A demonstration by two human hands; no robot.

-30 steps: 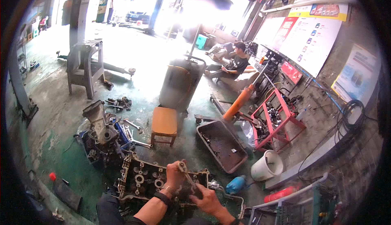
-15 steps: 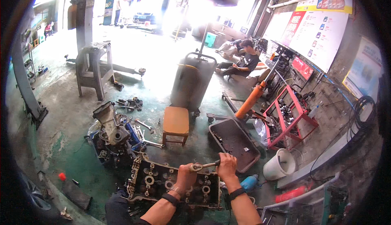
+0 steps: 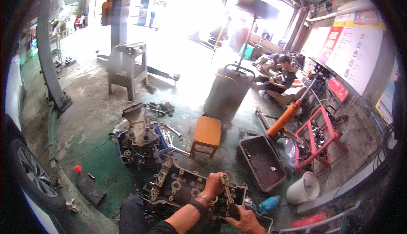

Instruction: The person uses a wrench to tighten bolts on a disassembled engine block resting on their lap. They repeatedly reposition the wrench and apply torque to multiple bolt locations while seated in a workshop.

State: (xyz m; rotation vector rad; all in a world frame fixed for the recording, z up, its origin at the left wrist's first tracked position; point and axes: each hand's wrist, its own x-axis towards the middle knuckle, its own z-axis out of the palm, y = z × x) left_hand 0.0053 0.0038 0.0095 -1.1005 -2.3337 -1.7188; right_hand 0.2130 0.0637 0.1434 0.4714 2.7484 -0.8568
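Below me lies an engine block (image 3: 168, 182), a wide metal casting with round bores. Over its right part my left hand (image 3: 214, 185) is closed around the head end of a ratchet wrench (image 3: 229, 194). The wrench's handle slants down toward me, its dark grip ending at the block's right side. There my right hand (image 3: 246, 220) holds the grip, thumb and fingers around its end. Whatever sits under the ratchet head is hidden by my left hand.
Beyond the block are a dirty engine part (image 3: 142, 126), several wrenches (image 3: 171, 140) and an orange-topped stool (image 3: 207, 131). At right stand a black tray (image 3: 258, 166), a white bucket (image 3: 296, 189) and a blue bottle (image 3: 269, 204). A person (image 3: 283, 79) sits on the floor farther back.
My right hand has swung the wrench handle toward me, from pointing right to pointing down. My left hand stays at its head. The view has turned left, shifting the scene rightward.
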